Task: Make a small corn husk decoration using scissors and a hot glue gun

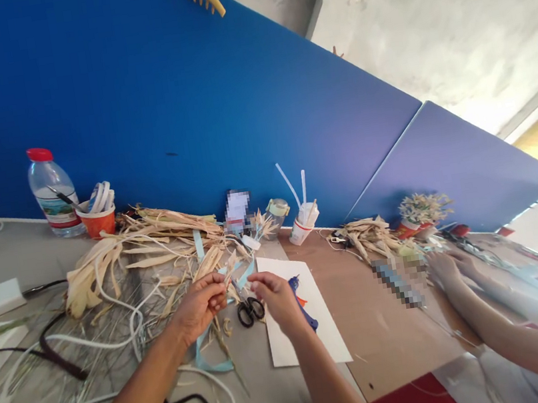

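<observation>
My left hand (205,305) is closed in a pinch on a small piece of dried husk (229,271), which sticks up past the fingertips. Just to its right, my right hand (275,293) has its thumb and fingers pressed together; what they hold, if anything, is too small to make out. Between the hands and a little below lie black-handled scissors (251,312). A blue glue gun (310,316) rests on a white sheet (286,350), partly hidden behind my right hand. Light blue ribbon (217,367) curls on the table beneath my left hand.
A heap of dried corn husks (171,223) lies behind my hands. White cables (113,342) and thin wires spread at left. A bottle (54,200), an orange cup (99,221) and a white cup (301,229) stand by the blue partition. Another person's hands (445,269) are at right.
</observation>
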`<state>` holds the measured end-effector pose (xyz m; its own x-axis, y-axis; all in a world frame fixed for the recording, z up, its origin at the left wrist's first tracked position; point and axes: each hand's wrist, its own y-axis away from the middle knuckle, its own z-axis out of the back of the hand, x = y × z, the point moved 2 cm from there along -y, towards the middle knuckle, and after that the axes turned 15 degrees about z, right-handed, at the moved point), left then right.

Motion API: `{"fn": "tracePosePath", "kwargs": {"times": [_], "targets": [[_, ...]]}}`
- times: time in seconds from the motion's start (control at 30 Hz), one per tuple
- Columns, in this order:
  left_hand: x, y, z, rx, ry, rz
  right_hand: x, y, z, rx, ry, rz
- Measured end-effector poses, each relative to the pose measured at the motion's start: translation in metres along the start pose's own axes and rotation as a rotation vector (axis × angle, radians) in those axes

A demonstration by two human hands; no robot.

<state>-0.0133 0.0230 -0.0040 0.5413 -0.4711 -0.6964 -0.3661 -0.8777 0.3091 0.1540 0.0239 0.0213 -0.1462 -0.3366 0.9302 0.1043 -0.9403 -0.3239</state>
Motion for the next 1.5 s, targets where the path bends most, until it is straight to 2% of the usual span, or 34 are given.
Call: {"fn": "tracePosePath", "kwargs": {"times": [0.1, 0.23, 0.47, 0.63, 0.9, 1.07, 1.27, 1.5], "targets": [[0.002, -0.002, 0.001, 0.000, -0.029, 0.007, -0.006, -0.006, -0.032, -0.005, -0.175, -0.029], [0.003, -0.001, -0.001, -0.043, -0.081, -0.004, -0.012, -0.006, -0.046, -0.031, -0.310, -0.029], [0.003, 0.002, -0.010, -0.137, -0.232, -0.034, -0.021, -0.002, -0.044, -0.046, -0.340, -0.013], [0.006, -0.001, -0.007, -0.204, -0.336, -0.078, -0.023, -0.003, -0.043, -0.055, -0.345, 0.007], [0.007, 0.001, -0.011, -0.147, -0.269, -0.011, -0.026, -0.006, -0.041, -0.037, -0.500, -0.012], [0.006, 0.003, -0.012, -0.101, -0.292, -0.030, -0.032, -0.007, -0.043, -0.053, -0.566, -0.004], [0.006, -0.002, -0.003, -0.245, -0.462, -0.117, -0.032, -0.007, -0.047, -0.059, -0.571, -0.013], [0.004, -0.004, -0.001, -0.308, -0.582, -0.157, -0.027, -0.010, -0.035, -0.035, -0.700, -0.007]]}}
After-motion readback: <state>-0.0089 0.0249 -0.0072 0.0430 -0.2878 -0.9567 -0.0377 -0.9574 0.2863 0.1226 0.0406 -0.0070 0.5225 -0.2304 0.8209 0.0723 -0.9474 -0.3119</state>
